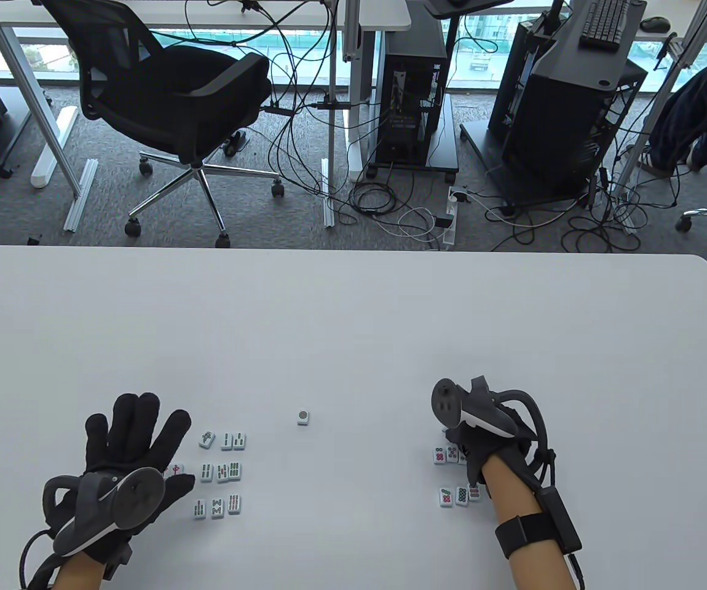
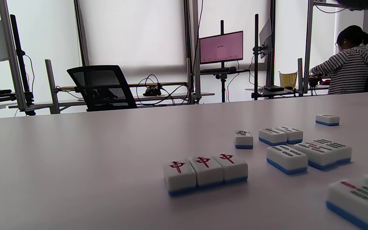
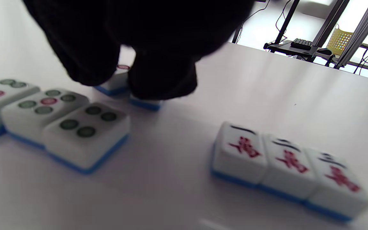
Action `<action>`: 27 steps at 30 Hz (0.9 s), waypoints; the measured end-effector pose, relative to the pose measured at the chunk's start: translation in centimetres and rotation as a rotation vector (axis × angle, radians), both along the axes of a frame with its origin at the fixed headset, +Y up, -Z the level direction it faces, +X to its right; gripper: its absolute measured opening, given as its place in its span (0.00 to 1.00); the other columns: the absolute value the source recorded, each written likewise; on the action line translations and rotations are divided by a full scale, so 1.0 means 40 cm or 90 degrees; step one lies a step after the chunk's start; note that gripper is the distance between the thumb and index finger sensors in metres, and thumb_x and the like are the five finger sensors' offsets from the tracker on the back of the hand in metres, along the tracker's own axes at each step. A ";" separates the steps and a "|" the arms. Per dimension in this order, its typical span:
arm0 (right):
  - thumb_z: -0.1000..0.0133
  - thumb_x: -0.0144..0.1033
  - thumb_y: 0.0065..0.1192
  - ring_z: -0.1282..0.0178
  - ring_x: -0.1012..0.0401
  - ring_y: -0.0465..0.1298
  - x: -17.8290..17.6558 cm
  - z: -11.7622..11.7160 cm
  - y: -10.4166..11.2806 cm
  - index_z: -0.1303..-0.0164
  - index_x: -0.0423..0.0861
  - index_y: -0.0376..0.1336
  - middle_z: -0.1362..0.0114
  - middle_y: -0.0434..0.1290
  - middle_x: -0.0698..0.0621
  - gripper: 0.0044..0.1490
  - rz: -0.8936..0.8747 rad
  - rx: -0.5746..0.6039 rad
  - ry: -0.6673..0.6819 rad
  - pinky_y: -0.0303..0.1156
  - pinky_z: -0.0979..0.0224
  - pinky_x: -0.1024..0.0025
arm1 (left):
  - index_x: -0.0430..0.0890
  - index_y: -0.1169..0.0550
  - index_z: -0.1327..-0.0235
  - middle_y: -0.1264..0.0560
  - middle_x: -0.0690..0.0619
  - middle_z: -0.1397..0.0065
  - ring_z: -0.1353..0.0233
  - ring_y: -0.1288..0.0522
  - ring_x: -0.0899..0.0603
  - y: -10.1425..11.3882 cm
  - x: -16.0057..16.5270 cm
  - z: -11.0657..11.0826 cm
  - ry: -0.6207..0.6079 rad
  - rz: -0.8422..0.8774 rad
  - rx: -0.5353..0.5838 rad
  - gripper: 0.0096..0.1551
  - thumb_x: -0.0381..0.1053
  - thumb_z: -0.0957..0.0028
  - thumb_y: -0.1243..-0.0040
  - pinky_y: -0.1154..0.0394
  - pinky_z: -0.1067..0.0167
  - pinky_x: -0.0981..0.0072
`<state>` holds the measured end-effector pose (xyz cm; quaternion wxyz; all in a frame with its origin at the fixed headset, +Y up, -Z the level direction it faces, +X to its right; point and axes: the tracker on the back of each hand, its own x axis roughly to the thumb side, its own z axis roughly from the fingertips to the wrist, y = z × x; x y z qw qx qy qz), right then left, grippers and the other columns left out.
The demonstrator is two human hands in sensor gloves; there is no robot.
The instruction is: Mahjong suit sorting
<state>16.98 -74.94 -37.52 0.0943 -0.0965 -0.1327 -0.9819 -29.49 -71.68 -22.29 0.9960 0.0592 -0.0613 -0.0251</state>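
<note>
Resting flat at the lower left of the table view, the left hand (image 1: 126, 455) has its fingers spread straight and holds nothing. Partly under its fingers sits a row of three red-character tiles (image 2: 205, 173), side by side and touching in the left wrist view. Just right of them lie the bamboo tiles (image 1: 221, 472) in three loose rows on the white table (image 1: 353, 332). A lone circle tile (image 1: 304, 417) sits well apart near the lower middle. At the lower right, the right hand (image 1: 473, 442) reaches down over the dot tiles (image 1: 455, 476); the right wrist view shows its fingertips (image 3: 161, 80) on a tile there, but whether they pinch it I cannot tell. Three more character tiles (image 3: 286, 166) lie in a row just beside.
</note>
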 end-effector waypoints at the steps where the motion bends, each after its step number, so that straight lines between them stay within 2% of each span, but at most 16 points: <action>1: 0.50 0.47 0.69 0.79 0.65 0.76 -0.005 -0.003 -0.005 0.29 0.44 0.64 0.61 0.81 0.51 0.39 0.004 -0.002 -0.002 0.74 0.76 0.77 | 0.70 0.58 0.24 0.74 0.61 0.18 0.14 0.75 0.45 0.000 0.000 0.000 0.000 0.000 -0.001 0.54 0.80 0.62 0.53 0.69 0.22 0.40; 3: 0.50 0.46 0.70 0.80 0.65 0.76 -0.015 -0.007 -0.014 0.30 0.44 0.65 0.62 0.81 0.51 0.38 0.013 -0.004 -0.003 0.74 0.77 0.77 | 0.70 0.58 0.24 0.74 0.61 0.18 0.14 0.75 0.45 0.000 0.000 0.000 0.001 0.002 -0.004 0.54 0.80 0.62 0.53 0.69 0.22 0.40; 6: 0.50 0.43 0.71 0.82 0.65 0.75 -0.036 -0.013 -0.022 0.34 0.40 0.67 0.64 0.81 0.52 0.36 0.021 0.003 0.002 0.74 0.78 0.77 | 0.70 0.58 0.24 0.74 0.61 0.18 0.14 0.74 0.45 0.001 0.000 -0.001 0.000 0.007 -0.007 0.54 0.80 0.62 0.53 0.69 0.21 0.40; 10: 0.51 0.43 0.72 0.82 0.66 0.75 -0.073 -0.021 -0.005 0.36 0.38 0.68 0.64 0.81 0.52 0.36 0.025 0.010 0.030 0.74 0.78 0.77 | 0.70 0.58 0.24 0.74 0.61 0.18 0.14 0.74 0.45 0.005 0.002 -0.001 -0.001 0.009 -0.002 0.54 0.80 0.62 0.53 0.69 0.21 0.39; 15: 0.51 0.43 0.71 0.81 0.64 0.76 -0.220 -0.019 0.031 0.35 0.37 0.66 0.63 0.81 0.51 0.37 -0.124 0.091 0.107 0.74 0.77 0.76 | 0.70 0.58 0.24 0.73 0.61 0.18 0.14 0.74 0.45 0.005 0.004 0.000 -0.006 0.008 -0.001 0.54 0.80 0.62 0.53 0.69 0.21 0.39; 21: 0.50 0.43 0.71 0.79 0.64 0.76 -0.405 -0.010 0.020 0.34 0.38 0.66 0.61 0.81 0.51 0.37 -0.131 0.059 0.188 0.75 0.75 0.76 | 0.70 0.58 0.24 0.73 0.61 0.18 0.14 0.74 0.45 0.013 0.004 0.004 -0.011 0.016 0.007 0.54 0.80 0.62 0.53 0.69 0.21 0.39; 27: 0.50 0.43 0.71 0.78 0.64 0.76 -0.489 -0.006 -0.011 0.34 0.38 0.66 0.61 0.82 0.50 0.37 -0.119 0.028 0.199 0.75 0.75 0.75 | 0.70 0.57 0.24 0.73 0.61 0.18 0.14 0.74 0.45 0.014 0.008 0.006 -0.019 0.016 0.013 0.54 0.80 0.62 0.52 0.69 0.21 0.39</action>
